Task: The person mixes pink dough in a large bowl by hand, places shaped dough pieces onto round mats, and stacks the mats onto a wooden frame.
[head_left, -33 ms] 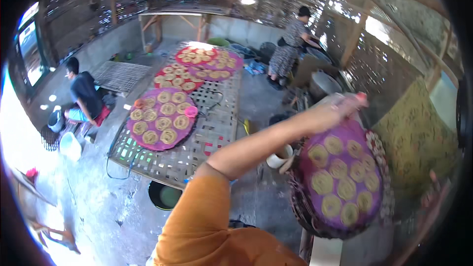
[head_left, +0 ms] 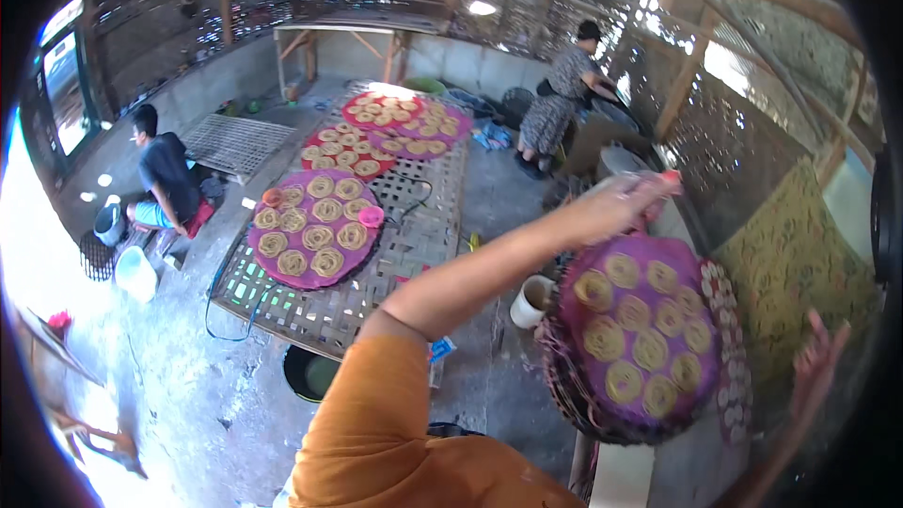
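My left arm, in an orange sleeve, reaches across to the right. My left hand (head_left: 625, 205) is closed at the far rim of a round purple mat (head_left: 585, 325), with a small red-pink thing (head_left: 672, 177) showing at its fingertips; its kind is unclear. Several pale yellow coils of noodle-like strands (head_left: 649, 349) lie spaced over this mat. Beneath it is a dark, round woven basket (head_left: 562, 395), mostly covered. Toward the right edge, my right hand (head_left: 816, 357) is raised with fingers apart, holding nothing, beside the basket and apart from it.
On a low woven bamboo platform (head_left: 419, 245) lie more red and purple mats (head_left: 315, 226) with coils. A white pot (head_left: 533, 301) and a dark bucket (head_left: 310, 372) stand on the floor. One person (head_left: 167, 169) sits at left; another (head_left: 555, 99) bends over at the back. Yellow patterned cloth (head_left: 800, 259) hangs at right.
My left hand has shifted slightly left and down in the picture. The purple mat and basket appear a little further left. My right hand shows more fully, its fingers spread.
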